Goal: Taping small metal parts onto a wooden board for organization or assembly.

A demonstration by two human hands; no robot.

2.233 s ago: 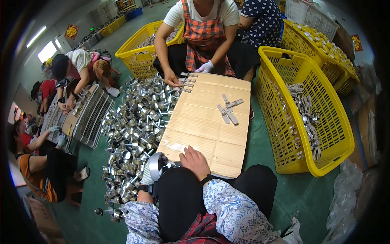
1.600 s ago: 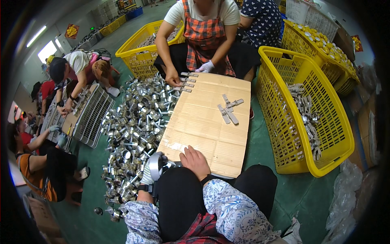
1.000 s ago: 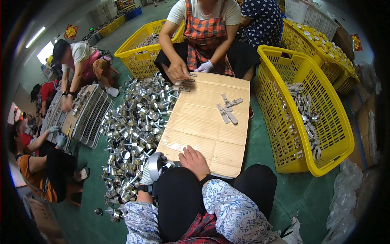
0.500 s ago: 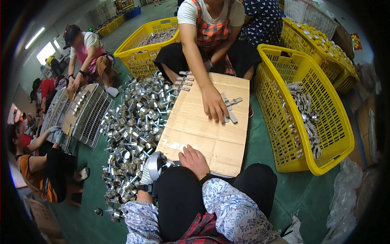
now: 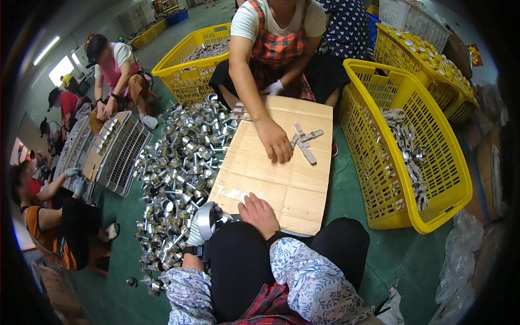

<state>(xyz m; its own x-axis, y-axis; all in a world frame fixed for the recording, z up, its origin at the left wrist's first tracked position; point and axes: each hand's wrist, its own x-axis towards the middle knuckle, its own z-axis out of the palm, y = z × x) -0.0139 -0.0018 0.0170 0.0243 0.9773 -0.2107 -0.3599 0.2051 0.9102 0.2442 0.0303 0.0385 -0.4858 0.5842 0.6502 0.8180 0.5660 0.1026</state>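
Nearest: two forearms in floral-patterned sleeves [image 5: 319,276] enter from below, over dark-clad knees. The left hand [image 5: 195,235], gloved, is closed around a round silvery metal piece [image 5: 205,223] beside the left knee; the piece sits just off the near left corner of a cardboard sheet [image 5: 265,173]. The right hand [image 5: 260,216] is bare and lies palm down on the sheet's near edge, fingers extended and slightly parted — nothing seen in its grasp.

To the left, a heap of shiny metal parts [image 5: 179,176] with stems covers the green floor [image 5: 390,271], reaching close to the gloved hand. To the right, a large yellow basket [image 5: 374,214] contains more metal pieces [image 5: 414,168].

Farther along the sheet: a small group of flat grey clips [image 5: 307,150] lies crossed, a co-worker's bare hand [image 5: 275,143] just beside it — whether that hand grips anything, cannot tell. More clips [image 5: 240,112] sit at the sheet's far left edge.

Beyond: the co-worker's checked apron [image 5: 279,46] and a second yellow basket [image 5: 187,89], filled with small parts.
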